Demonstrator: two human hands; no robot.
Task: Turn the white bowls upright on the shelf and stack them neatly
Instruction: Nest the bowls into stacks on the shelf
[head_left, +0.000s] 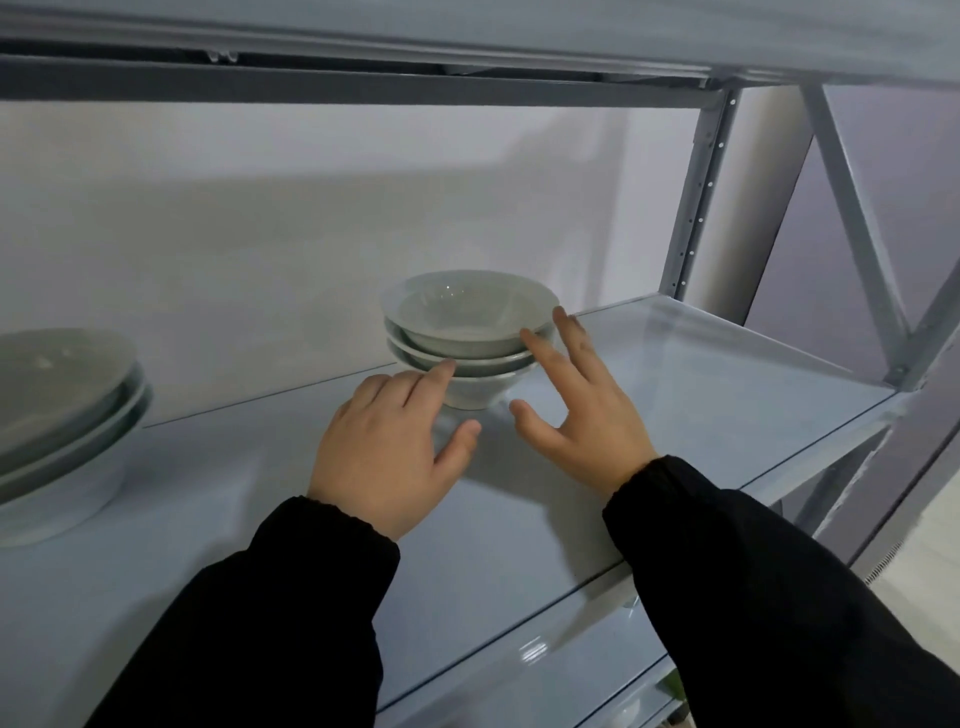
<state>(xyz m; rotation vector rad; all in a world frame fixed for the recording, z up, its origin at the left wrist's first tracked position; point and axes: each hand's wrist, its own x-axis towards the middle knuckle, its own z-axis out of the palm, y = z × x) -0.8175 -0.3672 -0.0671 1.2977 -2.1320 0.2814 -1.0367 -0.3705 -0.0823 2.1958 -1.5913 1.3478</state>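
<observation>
Three white bowls (470, 317) stand upright, nested in one stack near the back of the grey shelf (701, 374). My left hand (387, 447) lies just in front of the stack, fingers relaxed, with its index fingertip touching the rim of a lower bowl. My right hand (582, 410) is spread at the stack's right side. Its index and middle fingertips touch the rims of the upper bowls, and the thumb hangs free near the base. Neither hand grips a bowl.
A second stack of larger white bowls (62, 415) stands at the shelf's left edge. The upper shelf beam (363, 78) runs overhead, and a metal upright (698, 192) with cross braces stands at the right. A lower shelf (545, 670) shows below.
</observation>
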